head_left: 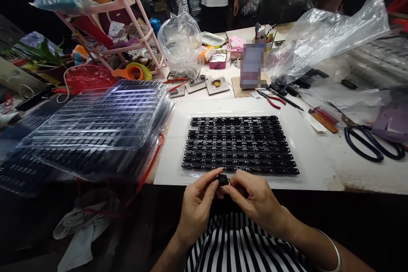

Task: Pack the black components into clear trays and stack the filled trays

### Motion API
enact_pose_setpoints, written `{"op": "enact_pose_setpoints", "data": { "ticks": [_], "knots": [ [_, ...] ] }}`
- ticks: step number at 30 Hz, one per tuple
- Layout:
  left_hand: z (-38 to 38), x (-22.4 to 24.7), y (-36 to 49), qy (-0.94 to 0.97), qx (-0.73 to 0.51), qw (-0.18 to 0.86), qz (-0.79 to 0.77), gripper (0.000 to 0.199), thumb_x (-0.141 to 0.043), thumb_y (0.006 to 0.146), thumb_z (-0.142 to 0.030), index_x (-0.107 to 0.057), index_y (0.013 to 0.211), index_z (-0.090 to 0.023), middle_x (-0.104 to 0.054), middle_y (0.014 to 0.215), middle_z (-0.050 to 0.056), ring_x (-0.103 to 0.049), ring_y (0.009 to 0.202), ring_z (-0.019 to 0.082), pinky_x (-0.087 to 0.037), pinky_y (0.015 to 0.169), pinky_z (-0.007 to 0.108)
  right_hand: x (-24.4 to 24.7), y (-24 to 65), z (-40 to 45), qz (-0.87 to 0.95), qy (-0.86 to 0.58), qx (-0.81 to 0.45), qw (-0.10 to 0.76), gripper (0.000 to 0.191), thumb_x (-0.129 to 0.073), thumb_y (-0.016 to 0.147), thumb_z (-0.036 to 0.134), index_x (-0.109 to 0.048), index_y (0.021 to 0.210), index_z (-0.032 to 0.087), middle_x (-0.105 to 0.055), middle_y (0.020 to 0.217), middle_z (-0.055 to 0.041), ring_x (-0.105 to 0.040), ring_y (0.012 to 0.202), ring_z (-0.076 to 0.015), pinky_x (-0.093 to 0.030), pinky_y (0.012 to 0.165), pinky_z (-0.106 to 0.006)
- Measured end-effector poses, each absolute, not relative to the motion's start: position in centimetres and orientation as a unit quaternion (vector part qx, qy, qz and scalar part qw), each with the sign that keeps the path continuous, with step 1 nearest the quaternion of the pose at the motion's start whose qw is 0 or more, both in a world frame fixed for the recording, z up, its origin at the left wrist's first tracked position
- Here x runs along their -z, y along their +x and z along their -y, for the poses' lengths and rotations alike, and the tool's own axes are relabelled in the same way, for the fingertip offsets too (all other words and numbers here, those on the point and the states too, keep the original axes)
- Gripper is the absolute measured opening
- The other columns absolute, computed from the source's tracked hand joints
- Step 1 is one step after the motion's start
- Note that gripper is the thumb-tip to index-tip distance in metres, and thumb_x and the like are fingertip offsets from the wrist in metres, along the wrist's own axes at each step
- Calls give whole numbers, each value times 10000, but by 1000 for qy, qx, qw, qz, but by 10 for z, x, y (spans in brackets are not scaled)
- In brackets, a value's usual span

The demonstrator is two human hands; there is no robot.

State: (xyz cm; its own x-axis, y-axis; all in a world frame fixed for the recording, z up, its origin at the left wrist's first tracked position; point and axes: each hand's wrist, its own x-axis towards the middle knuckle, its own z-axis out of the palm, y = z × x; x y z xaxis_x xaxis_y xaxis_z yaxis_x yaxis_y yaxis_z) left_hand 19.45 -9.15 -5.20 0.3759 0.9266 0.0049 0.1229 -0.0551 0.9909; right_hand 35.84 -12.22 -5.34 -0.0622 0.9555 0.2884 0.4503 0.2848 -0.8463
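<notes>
Narrow left grip [196, 205] on black connector [222, 179]

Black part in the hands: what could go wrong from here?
The part might slip, since the left hand and right hand have it only at their fingertips, by the table's near edge.
A hand could also knock the tray, which lies close by, and shift its rows.
</notes>
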Motion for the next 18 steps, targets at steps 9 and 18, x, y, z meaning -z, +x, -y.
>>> {"op": "enact_pose_setpoints", "data": {
  "ticks": [9,18],
  "knots": [
    [95,55,205,598,-351,566,-445,256,-540,884,-294,-631,1116,-234,-698,938,20,-625,717,114,-518,679,217,64,359,124,712,-480,-185,478,283,-466,891,58,-496,1152,160,-608,938,-80,-567,853,-175,-497,748,-310],
    [87,75,203,634,-377,483,-471,197,-566,848,-354,-700,988,-319,-728,872,-12,-640,622,151,-529,609,249,89,350,109,725,-470,-67,498,197,-348,937,207,-538,888,187,-567,646,-23,-569,550,-148,-460,463,-232]
  ]
}}
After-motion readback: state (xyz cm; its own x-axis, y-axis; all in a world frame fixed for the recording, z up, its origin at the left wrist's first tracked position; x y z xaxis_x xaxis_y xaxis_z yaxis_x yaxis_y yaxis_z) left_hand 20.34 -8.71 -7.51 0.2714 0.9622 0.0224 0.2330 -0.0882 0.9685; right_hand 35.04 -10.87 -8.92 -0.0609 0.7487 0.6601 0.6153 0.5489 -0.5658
